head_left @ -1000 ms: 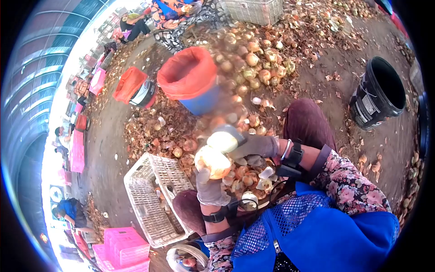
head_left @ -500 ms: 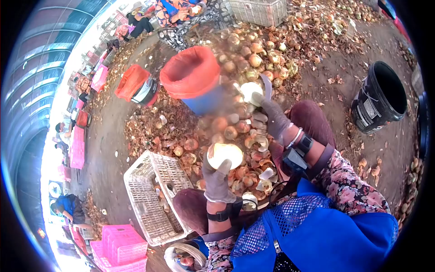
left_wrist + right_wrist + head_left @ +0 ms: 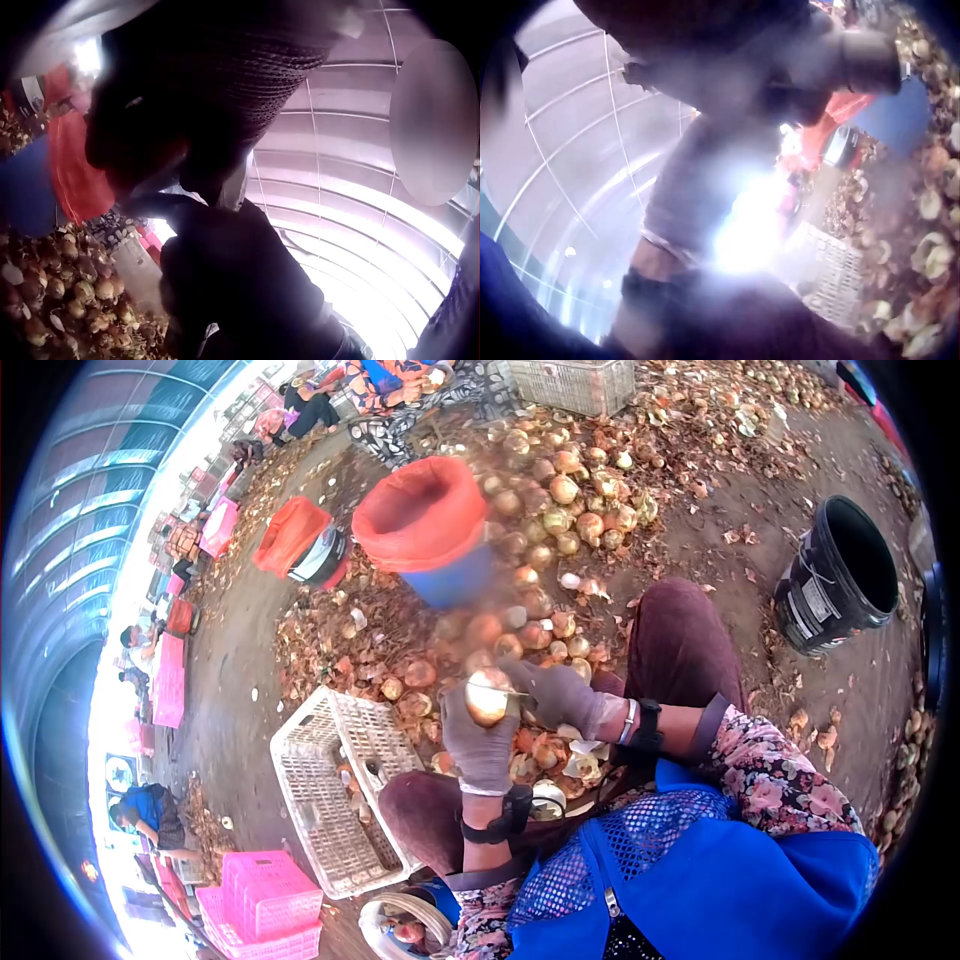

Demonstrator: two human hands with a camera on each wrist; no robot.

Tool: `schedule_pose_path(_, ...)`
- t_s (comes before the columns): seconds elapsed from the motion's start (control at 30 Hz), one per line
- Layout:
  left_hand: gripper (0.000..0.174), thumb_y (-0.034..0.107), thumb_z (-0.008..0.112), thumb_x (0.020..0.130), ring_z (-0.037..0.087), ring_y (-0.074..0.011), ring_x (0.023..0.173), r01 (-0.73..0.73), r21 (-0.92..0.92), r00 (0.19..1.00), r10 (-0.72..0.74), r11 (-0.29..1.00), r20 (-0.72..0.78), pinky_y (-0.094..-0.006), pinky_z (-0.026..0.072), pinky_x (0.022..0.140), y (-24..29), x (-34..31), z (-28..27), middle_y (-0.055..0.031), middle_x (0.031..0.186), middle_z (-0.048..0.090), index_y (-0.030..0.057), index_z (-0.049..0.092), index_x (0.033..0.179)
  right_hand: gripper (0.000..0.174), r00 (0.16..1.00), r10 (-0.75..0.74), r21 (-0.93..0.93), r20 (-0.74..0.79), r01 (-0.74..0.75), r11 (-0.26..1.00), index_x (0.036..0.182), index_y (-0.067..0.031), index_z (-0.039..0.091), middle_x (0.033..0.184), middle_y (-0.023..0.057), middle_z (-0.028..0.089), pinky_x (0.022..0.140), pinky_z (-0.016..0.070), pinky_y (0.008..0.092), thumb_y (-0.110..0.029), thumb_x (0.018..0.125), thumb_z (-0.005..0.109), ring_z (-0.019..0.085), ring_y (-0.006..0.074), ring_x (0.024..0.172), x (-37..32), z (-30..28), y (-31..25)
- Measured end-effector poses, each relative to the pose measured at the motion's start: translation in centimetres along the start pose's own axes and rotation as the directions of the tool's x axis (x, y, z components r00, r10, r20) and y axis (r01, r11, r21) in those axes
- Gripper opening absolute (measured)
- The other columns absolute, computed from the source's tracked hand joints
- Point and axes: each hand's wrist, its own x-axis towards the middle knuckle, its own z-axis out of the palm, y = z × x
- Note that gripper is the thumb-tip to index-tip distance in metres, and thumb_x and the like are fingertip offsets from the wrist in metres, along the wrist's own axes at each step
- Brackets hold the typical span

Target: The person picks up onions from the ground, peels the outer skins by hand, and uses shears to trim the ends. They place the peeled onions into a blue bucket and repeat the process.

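Note:
My left hand, gloved in grey, grips an onion whose bright, pale face points up in the head view. Close on its right, my gloved right hand is curled round a knife; only a thin edge of the blade shows, lying across the onion. In the left wrist view my right hand is a dark shape below the left one, with a pale strip of blade between them. Both wrist views are dark or glaring, so the fingers are hard to make out.
Ahead stand a blue bucket with a red liner, a smaller lined bucket and heaped onions. A white crate lies at left, pink crates below it, a black bucket at right. Another person sits opposite.
My right hand has come back down and left from beside the onion heap to my left hand. The white onion it held is no longer in it. My left hand has shifted slightly.

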Motion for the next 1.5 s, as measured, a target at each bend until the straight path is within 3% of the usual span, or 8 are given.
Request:
schedule_pose_path(0.23, 0.058, 0.015, 0.084, 0.067, 0.059, -0.0351, 0.101, -0.273, 0.162, 0.962, 0.263, 0.948, 0.076, -0.0418, 0.0509, 0.088, 1.2, -0.5, 0.2, -0.0158, 0.110, 0.060, 0.0045, 0.058, 0.118, 0.021, 0.888, -0.339, 0.235, -0.310, 0.417, 0.878, 0.108, -0.0037, 0.060, 0.073, 0.0142, 0.064, 0.059, 0.0504, 0.0382, -0.017, 0.093, 0.056, 0.064, 0.0294, 0.066, 2.9, 1.6, 3.6)
schedule_pose_path(0.33, 0.066, 0.012, 0.086, 0.067, 0.060, -0.0284, 0.106, -0.234, 0.037, 0.971, 0.233, 0.971, 0.046, -0.0380, 0.0504, 0.092, 0.8, -0.3, 0.2, -0.0128, 0.114, 0.058, 0.0051, 0.053, 0.124, 0.027, 0.925, 0.247, 0.557, 0.289, -0.372, 0.743, 0.104, 0.0013, 0.063, 0.069, 0.0054, 0.064, 0.056, 0.0493, 0.0330, -0.023, 0.093, 0.063, 0.062, 0.0144, 0.061, 1.4, -3.3, 0.7)
schedule_pose_path(0.5, 0.060, 0.002, 0.080, 0.074, 0.059, -0.0192, 0.110, -0.127, -0.213, 0.991, 0.117, 0.969, -0.059, -0.0325, 0.0491, 0.097, -1.0, 0.1, 0.3, -0.0094, 0.121, 0.058, 0.0031, 0.051, 0.126, 0.041, 0.914, 0.029, 0.819, 0.405, -0.376, 0.433, 0.126, -0.0007, 0.055, 0.087, 0.0094, 0.068, 0.050, 0.0477, 0.0288, -0.013, 0.087, 0.057, 0.054, 0.0133, 0.049, 0.6, -5.3, 0.6)
schedule_pose_path(0.63, 0.059, -0.001, 0.077, 0.075, 0.058, -0.0197, 0.111, -0.144, -0.116, 0.985, 0.131, 0.983, -0.110, -0.0332, 0.0485, 0.098, -1.3, 0.2, 0.7, -0.0096, 0.123, 0.058, 0.0033, 0.051, 0.127, 0.051, 0.934, -0.231, 0.398, -0.272, 0.328, 0.857, 0.137, -0.0055, 0.045, 0.086, 0.0228, 0.066, 0.060, 0.0526, 0.0427, -0.011, 0.088, 0.054, 0.066, 0.0323, 0.062, 0.0, -0.3, 0.9)
schedule_pose_path(0.73, 0.060, -0.001, 0.077, 0.074, 0.058, -0.0212, 0.113, -0.079, -0.255, 0.995, 0.061, 0.964, -0.077, -0.0344, 0.0484, 0.099, -1.2, 0.1, 0.5, -0.0104, 0.124, 0.058, 0.0043, 0.050, 0.127, 0.043, 0.966, -0.142, 0.279, -0.215, 0.200, 0.939, 0.134, -0.0043, 0.050, 0.101, 0.0250, 0.067, 0.074, 0.0530, 0.0422, -0.019, 0.094, 0.056, 0.066, 0.0407, 0.090, -0.7, 0.1, 0.3)
schedule_pose_path(1.13, 0.060, 0.018, 0.085, 0.072, 0.054, -0.0266, 0.119, -0.075, -0.679, 0.997, 0.077, 0.730, -0.028, -0.0385, 0.0454, 0.102, -0.3, -0.3, 1.5, -0.0129, 0.129, 0.054, 0.0056, 0.053, 0.122, 0.032, 0.926, 0.163, 0.663, 0.341, -0.360, 0.657, 0.119, -0.0011, 0.051, 0.074, 0.0227, 0.065, 0.059, 0.0545, 0.0436, -0.011, 0.089, 0.045, 0.066, 0.0336, 0.058, 0.1, -2.8, -1.1)
schedule_pose_path(1.33, 0.058, 0.010, 0.085, 0.072, 0.057, -0.0198, 0.109, -0.104, -0.225, 0.990, 0.079, 0.969, -0.118, -0.0331, 0.0479, 0.096, -2.2, 0.0, 1.4, -0.0101, 0.121, 0.058, 0.0049, 0.054, 0.121, 0.029, 0.947, -0.097, 0.305, -0.307, 0.195, 0.932, 0.114, -0.0004, 0.051, 0.076, 0.0224, 0.063, 0.057, 0.0509, 0.0452, -0.011, 0.087, 0.056, 0.066, 0.0368, 0.067, 0.0, 1.1, 0.6)
schedule_pose_path(1.5, 0.053, 0.011, 0.086, 0.072, 0.060, -0.0172, 0.100, -0.080, -0.116, 0.989, 0.065, 0.990, -0.131, -0.0307, 0.0507, 0.089, -2.5, -0.4, 1.3, -0.0077, 0.110, 0.060, 0.0032, 0.058, 0.117, 0.032, 0.975, -0.059, 0.123, -0.213, 0.087, 0.989, 0.118, -0.0004, 0.049, 0.082, 0.0203, 0.064, 0.059, 0.0494, 0.0475, -0.012, 0.088, 0.055, 0.064, 0.0402, 0.070, -0.6, 1.7, 0.5)
